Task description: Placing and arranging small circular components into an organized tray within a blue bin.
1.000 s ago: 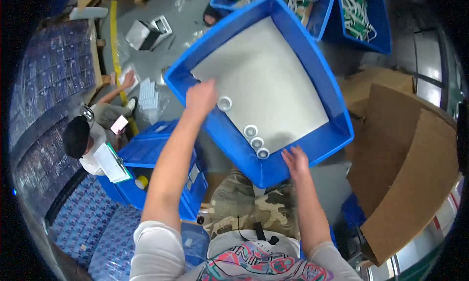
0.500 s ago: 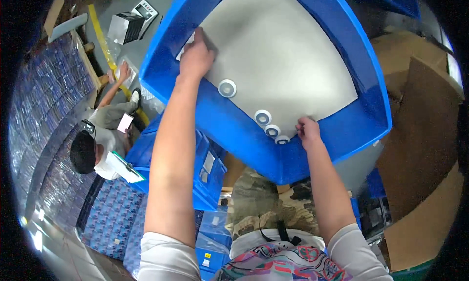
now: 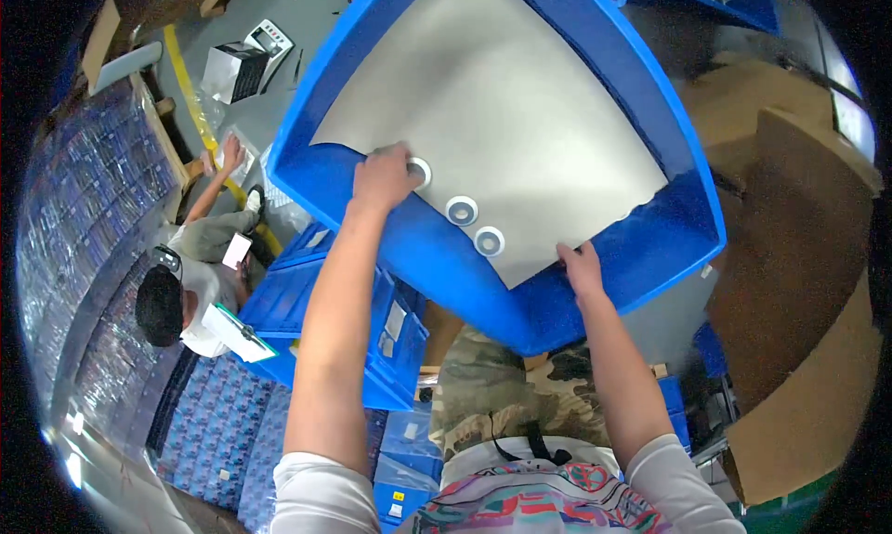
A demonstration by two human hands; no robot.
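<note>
A large blue plastic crate sits tilted before me, lined with a grey sheet. Three small white rings lie along the sheet's near edge. My left hand rests on the sheet's near left part, its fingers on the leftmost white ring. Two more rings lie just to its right. My right hand presses on the near right corner of the grey sheet, against the crate's inner wall. Neither hand holds anything lifted.
A person with a clipboard sits at the left beside stacked blue crates. Flattened brown cardboard stands at the right. A small white-and-black machine and yellow floor tape are at the far left.
The crate now fills more of the view and sits nearer. My left hand slid right onto the leftmost ring. My right hand moved onto the sheet's near right corner.
</note>
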